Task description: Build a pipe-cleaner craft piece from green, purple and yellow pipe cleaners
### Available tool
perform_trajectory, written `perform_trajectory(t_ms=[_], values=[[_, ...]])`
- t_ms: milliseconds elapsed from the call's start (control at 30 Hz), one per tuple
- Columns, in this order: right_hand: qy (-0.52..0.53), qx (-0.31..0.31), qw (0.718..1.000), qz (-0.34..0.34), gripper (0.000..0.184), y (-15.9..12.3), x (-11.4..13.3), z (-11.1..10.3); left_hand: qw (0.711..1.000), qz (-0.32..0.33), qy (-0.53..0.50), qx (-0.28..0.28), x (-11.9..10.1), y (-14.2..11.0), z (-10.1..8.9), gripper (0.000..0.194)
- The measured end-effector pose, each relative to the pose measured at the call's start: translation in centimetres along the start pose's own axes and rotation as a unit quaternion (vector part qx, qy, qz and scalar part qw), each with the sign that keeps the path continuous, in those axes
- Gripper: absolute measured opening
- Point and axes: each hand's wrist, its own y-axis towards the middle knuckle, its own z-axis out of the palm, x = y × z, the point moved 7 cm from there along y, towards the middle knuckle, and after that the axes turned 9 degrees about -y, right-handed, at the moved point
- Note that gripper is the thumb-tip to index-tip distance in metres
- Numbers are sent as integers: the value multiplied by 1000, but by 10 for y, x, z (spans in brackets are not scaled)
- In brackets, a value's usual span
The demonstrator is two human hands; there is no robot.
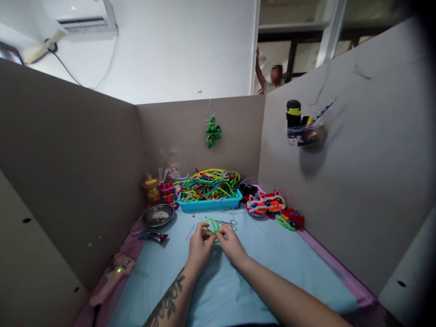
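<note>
My left hand (199, 245) and my right hand (230, 243) meet over the light blue mat (218, 281), both pinched on a bent green pipe cleaner (211, 225) that loops up between the fingertips. Small scissors (229, 223) lie on the mat just beyond my right hand. Behind them stands a blue tray (209, 205) heaped with pipe cleaners of many colours.
A metal dish (157, 215) with small bits sits at the left, a glue gun (114, 278) near the left front. Finished colourful craft pieces (272, 206) lie at the right. Grey partition walls enclose the desk; a green ornament (213, 132) hangs at the back. A person stands far behind.
</note>
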Motion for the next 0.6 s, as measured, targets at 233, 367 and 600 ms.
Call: perform_trajectory(t_ms=[233,367,600], values=[[17,15,1000,1,15,2,0,-2,999,-33,1,-4,1,1,2,34],[30,27,999,4,13,1,5,-5,999,-46,-15,1,6,3,0,33],[10,40,998,-37,6,0,6,-6,975,-126,-182,-2,30,5,4,38]])
